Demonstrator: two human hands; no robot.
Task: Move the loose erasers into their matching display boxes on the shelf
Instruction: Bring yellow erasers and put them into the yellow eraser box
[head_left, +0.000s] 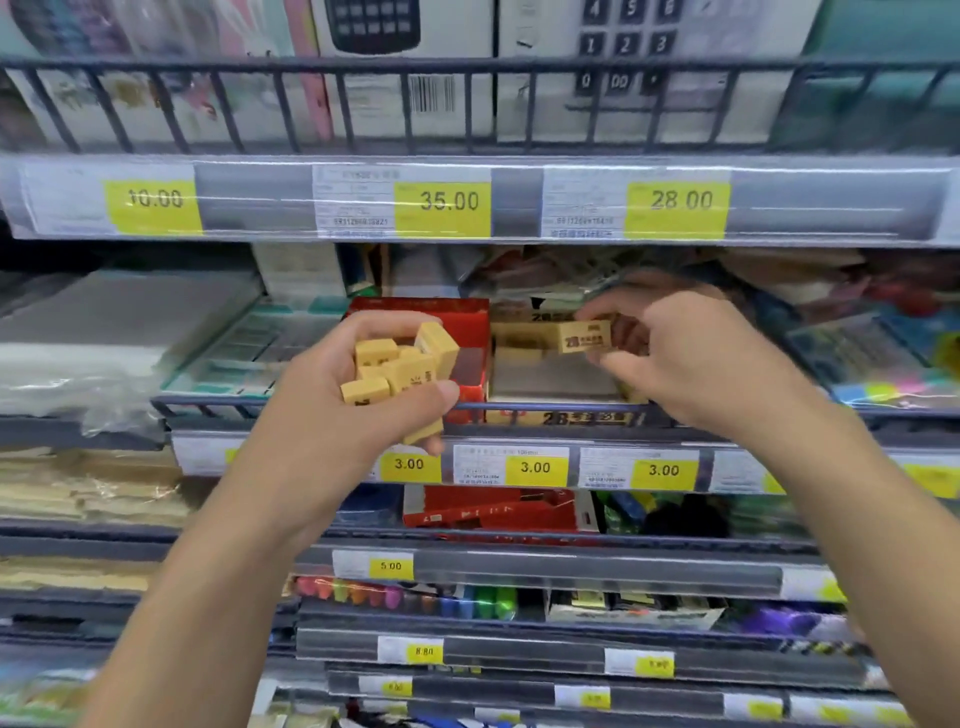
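My left hand (343, 410) is closed around a bunch of several tan erasers (400, 366), held in front of a red display box (467, 332). My right hand (691, 358) pinches a single tan eraser (584, 336) marked "2B" between thumb and fingers. That eraser hovers over the tan display box (558, 415), which stands right of the red one on the middle shelf. A few erasers lie at the back left of the tan box; the rest of its floor shows pale and bare.
A dark wire rail (498, 408) runs along the shelf front below both boxes. Yellow price tags (535, 466) sit under it. Packaged stationery fills the shelf to the left and right. Calculator boxes (405, 78) stand on the shelf above; markers and more boxes lie below.
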